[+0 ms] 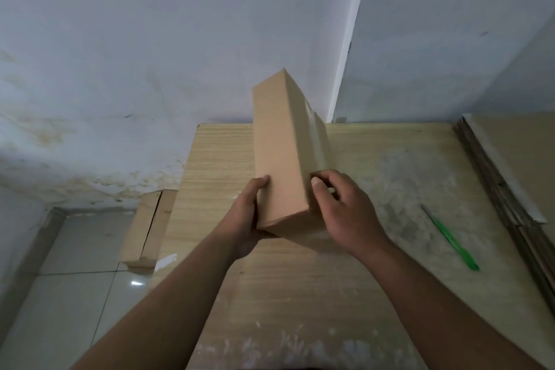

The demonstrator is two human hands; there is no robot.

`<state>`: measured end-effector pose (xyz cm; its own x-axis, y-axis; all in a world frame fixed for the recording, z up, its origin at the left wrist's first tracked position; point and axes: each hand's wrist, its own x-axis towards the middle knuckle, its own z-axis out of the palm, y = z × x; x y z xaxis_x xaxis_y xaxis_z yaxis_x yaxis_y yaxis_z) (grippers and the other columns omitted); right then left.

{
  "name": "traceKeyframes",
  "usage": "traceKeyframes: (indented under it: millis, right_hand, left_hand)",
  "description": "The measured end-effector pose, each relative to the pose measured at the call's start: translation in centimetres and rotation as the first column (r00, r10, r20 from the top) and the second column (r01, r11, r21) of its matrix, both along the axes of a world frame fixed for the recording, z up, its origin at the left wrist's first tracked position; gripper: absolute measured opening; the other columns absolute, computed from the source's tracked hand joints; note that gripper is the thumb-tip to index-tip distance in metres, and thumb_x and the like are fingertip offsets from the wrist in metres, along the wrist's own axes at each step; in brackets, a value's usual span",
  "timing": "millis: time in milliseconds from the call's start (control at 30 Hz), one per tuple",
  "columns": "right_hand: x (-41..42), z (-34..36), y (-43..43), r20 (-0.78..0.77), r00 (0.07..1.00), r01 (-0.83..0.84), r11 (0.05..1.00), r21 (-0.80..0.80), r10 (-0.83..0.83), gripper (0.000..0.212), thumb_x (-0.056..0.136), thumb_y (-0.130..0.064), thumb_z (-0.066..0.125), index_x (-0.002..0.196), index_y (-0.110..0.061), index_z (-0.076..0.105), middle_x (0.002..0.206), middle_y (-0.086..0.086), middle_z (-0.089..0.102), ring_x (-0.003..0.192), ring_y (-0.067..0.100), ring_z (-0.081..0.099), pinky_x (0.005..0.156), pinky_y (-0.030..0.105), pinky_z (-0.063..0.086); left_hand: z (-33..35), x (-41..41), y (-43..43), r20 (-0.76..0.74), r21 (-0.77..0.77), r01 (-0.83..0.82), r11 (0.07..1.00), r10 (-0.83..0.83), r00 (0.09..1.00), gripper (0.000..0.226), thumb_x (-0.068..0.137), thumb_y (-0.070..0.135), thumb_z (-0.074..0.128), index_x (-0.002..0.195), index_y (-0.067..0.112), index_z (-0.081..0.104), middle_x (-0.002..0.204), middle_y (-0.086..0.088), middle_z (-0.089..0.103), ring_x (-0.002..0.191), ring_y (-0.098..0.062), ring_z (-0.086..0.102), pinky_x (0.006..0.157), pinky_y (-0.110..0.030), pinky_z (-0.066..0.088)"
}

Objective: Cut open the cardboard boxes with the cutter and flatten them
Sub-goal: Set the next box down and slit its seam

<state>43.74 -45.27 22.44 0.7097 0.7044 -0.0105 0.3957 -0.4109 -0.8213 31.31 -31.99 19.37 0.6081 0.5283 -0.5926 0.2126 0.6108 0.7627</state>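
Note:
A long, closed brown cardboard box [282, 141] is held tilted above the wooden table [300, 294], its far end pointing up toward the wall. My left hand [243, 219] grips its near left side, thumb on the top face. My right hand [342, 210] grips the near right side, thumb pressed on the edge. A green cutter [449, 237] lies on the table to the right of my right hand, apart from both hands.
A stack of flattened cardboard sheets [510, 177] lies along the table's right edge. Another cardboard box [147, 231] stands on the tiled floor against the table's left side. White walls close in behind the table.

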Motion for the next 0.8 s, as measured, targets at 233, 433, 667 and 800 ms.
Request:
traceKeyframes:
  millis: [233,433,667,800]
  right_hand:
    - [0.6,-4.0,-0.9,-0.063,0.972,-0.236,0.957,-0.168,0.228,0.046,0.091,-0.059,0.057,0.134,-0.064,0.043,0.121,-0.006,0.038,0.117,0.013,0.042,0.111,0.039,0.038]
    - [0.8,-5.5,-2.1,0.09,0.859,-0.44,0.816,-0.374,0.505,0.093,0.071,-0.082,0.051,0.147,-0.066,0.0,0.162,-0.004,0.005,0.15,0.018,0.012,0.122,0.04,0.024]
    - [-0.1,-9.4,-1.7,0.474,0.715,-0.332,0.846,-0.417,0.514,0.078,0.093,-0.054,0.05,0.158,-0.045,0.007,0.164,0.006,0.024,0.149,0.031,0.027,0.113,0.046,0.036]
    - [-1.0,-10.6,-1.2,0.501,0.7,-0.31,0.849,-0.428,0.509,0.067,0.092,-0.047,0.053,0.154,-0.04,0.029,0.158,0.008,0.037,0.144,0.034,0.036,0.112,0.05,0.037]
  left_hand:
    - [1.2,-1.6,4.4,-0.205,0.307,0.031,0.951,0.034,0.978,0.076,0.088,0.059,0.072,0.151,0.045,0.032,0.132,-0.003,0.058,0.115,-0.033,0.062,0.084,-0.05,0.057]
    - [1.2,-1.6,3.9,-0.435,0.497,0.303,0.813,-0.069,0.898,0.116,0.066,0.073,0.073,0.161,0.036,0.019,0.147,-0.007,0.046,0.125,-0.033,0.055,0.102,-0.056,0.052]
    - [-0.8,-2.1,3.1,-0.525,0.601,0.396,0.695,-0.03,0.851,0.085,0.093,0.052,0.052,0.163,0.034,0.008,0.148,-0.011,0.041,0.119,-0.029,0.054,0.097,-0.04,0.048]
    - [-1.2,-2.6,1.7,-0.687,0.685,0.621,0.38,0.054,0.725,0.094,0.092,0.04,0.061,0.162,0.032,-0.002,0.162,-0.01,0.016,0.123,-0.043,0.051,0.09,-0.045,0.048]
